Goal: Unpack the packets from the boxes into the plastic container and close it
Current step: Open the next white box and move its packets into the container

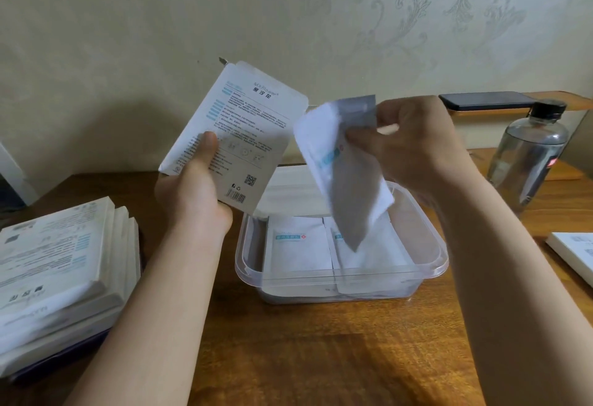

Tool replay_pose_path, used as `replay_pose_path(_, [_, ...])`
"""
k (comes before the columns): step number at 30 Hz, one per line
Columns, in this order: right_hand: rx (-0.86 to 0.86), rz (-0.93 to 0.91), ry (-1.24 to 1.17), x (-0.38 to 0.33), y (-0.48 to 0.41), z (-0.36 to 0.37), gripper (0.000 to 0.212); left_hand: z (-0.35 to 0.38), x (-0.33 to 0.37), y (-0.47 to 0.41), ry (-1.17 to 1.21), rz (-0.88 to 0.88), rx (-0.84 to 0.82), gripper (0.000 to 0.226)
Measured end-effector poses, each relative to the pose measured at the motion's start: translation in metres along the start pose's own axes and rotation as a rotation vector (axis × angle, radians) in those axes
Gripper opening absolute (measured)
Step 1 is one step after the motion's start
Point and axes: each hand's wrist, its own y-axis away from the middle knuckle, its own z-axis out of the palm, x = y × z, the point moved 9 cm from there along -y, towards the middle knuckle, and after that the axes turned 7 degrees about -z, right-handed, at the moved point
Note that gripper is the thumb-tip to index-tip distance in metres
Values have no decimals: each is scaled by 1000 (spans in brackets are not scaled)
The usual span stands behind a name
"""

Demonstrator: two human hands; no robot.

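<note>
Item: packets [346, 174], pinched in your right hand [414, 149], long axis hanging down; plastic container [340, 280] directly beneath it. Your left hand [192, 194] grips the box [234, 136].

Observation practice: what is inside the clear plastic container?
Two white packets lie flat side by side inside the container. The bundle in the right hand covers part of the right one; anything beneath is hidden.
</note>
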Motion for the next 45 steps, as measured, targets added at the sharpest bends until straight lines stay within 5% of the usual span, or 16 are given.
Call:
replay_pose_path(11, [-262,490,-226,64,30,61,12,7,-6,6,22,-39,-42,25])
replay_pose_path(16, [-457,590,-141,74,48,95,10,20,-22,10,2,-93,-117,28])
replay_pose_path(25, [-702,255,605,55,52,96,38,22,-32,8,-18,-102,-142,25])
replay_pose_path(32, [-1050,45,640,47,65,120,101,24,-33,8,-27,-114,-151,24])
replay_pose_path(45, [-1225,18,676,64,85,154,91,23,-34,9,-66,-113,-142,27])
